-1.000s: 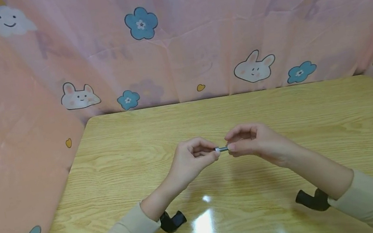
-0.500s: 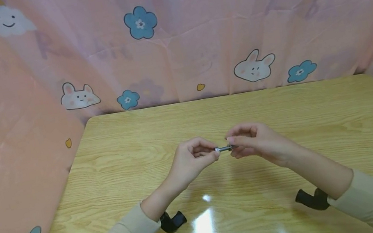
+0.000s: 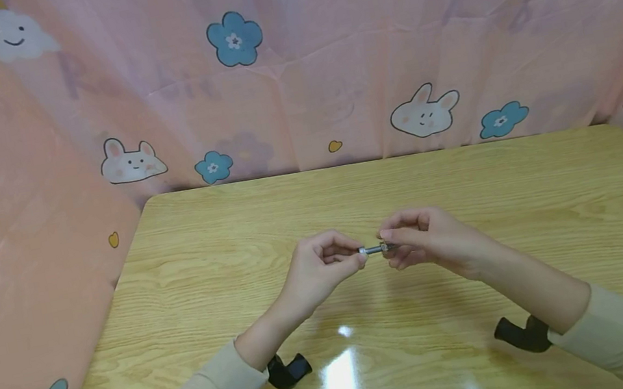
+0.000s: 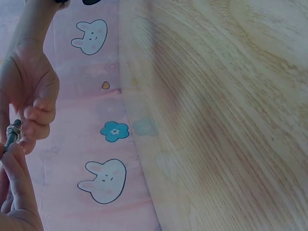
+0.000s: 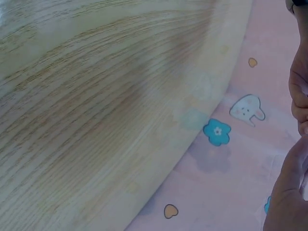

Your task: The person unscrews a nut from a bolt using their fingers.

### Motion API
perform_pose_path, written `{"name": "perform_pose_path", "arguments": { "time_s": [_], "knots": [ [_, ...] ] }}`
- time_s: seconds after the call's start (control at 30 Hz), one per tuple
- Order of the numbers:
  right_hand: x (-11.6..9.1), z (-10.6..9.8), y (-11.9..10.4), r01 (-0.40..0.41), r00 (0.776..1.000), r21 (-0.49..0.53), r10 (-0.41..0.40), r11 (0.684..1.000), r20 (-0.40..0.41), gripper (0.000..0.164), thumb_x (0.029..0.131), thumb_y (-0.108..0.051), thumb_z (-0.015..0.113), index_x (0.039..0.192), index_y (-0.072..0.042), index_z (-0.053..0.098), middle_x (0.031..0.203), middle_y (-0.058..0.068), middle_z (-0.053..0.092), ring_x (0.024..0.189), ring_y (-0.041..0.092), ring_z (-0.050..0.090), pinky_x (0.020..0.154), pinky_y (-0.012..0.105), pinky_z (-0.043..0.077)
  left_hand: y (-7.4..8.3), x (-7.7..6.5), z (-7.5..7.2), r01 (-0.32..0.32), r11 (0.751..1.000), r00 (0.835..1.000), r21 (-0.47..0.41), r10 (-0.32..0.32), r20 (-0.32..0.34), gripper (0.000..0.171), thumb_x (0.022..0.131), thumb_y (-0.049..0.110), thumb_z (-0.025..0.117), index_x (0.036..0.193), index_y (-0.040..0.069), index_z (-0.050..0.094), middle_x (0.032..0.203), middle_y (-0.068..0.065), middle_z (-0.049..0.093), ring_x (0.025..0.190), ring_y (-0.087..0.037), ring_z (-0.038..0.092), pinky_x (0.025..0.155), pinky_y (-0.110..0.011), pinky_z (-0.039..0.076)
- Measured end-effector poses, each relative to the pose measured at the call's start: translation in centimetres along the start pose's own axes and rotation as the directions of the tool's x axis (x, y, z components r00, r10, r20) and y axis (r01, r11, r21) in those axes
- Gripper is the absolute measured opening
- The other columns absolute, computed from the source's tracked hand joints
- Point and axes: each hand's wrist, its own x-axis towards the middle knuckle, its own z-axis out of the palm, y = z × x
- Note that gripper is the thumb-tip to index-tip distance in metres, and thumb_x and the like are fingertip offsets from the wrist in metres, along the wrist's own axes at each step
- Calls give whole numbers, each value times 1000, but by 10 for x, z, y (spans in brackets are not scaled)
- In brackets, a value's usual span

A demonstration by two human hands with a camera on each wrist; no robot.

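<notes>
A silver bolt (image 3: 374, 250) is held level above the table, near the middle of the head view. My left hand (image 3: 323, 262) pinches its head end between thumb and fingers. Toward the other end sits a hex nut (image 3: 385, 247), with the bolt's tip showing past it in the left wrist view. My right hand (image 3: 429, 240) has thumb and fingers round the nut, the thumb lying on its upper side. In the right wrist view both hands are at the right edge, and the bolt is out of sight.
The wood-grain table (image 3: 229, 223) reaches back to a pink printed curtain (image 3: 326, 66), which also hangs along both sides. A black wrist device (image 3: 288, 370) is at my left wrist, and another black device (image 3: 522, 335) at my right.
The right thumb has shifted up, and its fingers have spread from the bolt's end, so the nut, covered a second ago, now shows. The left hand has kept its place.
</notes>
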Motion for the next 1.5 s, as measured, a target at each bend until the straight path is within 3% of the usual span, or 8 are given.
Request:
{"name": "perform_pose_path", "arguments": {
  "time_s": [0.1,0.3,0.53,0.73,0.93,1.2,1.4,1.5],
  "knots": [
    [0,1,0,-15,1000,5,14,1000,6,8,92,-11,58,94,-4,62,80,4,65,71,13,64,71,29,55,0,0,0,2,1000,1000,0,-2,4,13,86,2,64,96,-5,65,92,-21,67,79,-18,66,75,-33,55],
    [-2,0,-1,23,1000,-32,-23,999,-13,16,85,-5,65,100,-6,59,95,6,60,84,14,62,80,28,52,1,0,-1,3,1000,1000,7,-3,-9,12,85,1,65,95,-4,65,89,-16,69,77,-18,66,73,-32,55],
    [1,2,-1,-24,1000,1,24,1000,-5,11,93,-12,57,97,-3,59,81,5,65,72,13,64,72,29,55,1,0,-1,10,1000,1000,2,-10,-9,13,85,1,65,96,-5,65,91,-19,68,78,-19,66,75,-32,55],
    [0,0,3,10,1000,-38,-11,999,-17,19,85,-4,65,103,-7,58,96,6,60,83,14,62,82,32,52,2,0,-2,7,1000,1000,5,-7,-7,12,85,2,65,96,-4,65,91,-20,68,79,-24,66,74,-32,55],
    [1,1,-1,-12,1000,-47,12,999,-15,14,93,-16,58,99,-4,59,85,5,64,76,15,64,74,30,55,1,0,-2,0,1000,1000,4,0,-3,13,85,2,65,96,-5,65,90,-18,68,78,-17,66,75,-32,55],
    [-1,1,0,17,1000,-53,-18,998,-24,15,86,-6,65,100,-7,59,93,4,61,83,14,62,81,29,52,2,-1,-2,2,1000,1000,-3,-2,4,13,85,3,65,96,-4,65,91,-17,68,83,-33,65,75,-32,55],
    [0,1,-1,-10,1000,-13,10,1000,-7,10,93,-14,57,95,-5,60,82,4,65,73,14,64,73,29,55,2,0,-3,-4,1000,1000,7,4,-1,13,85,2,64,97,-5,65,90,-18,68,78,-19,66,74,-32,55],
    [0,1,0,2,1000,-14,-2,1000,0,6,91,-9,60,96,-5,60,85,4,64,77,14,64,76,29,54,1,0,-3,-5,1000,1000,7,5,-1,13,85,2,65,97,-5,65,90,-19,68,78,-16,66,75,-32,55]
  ]
}}
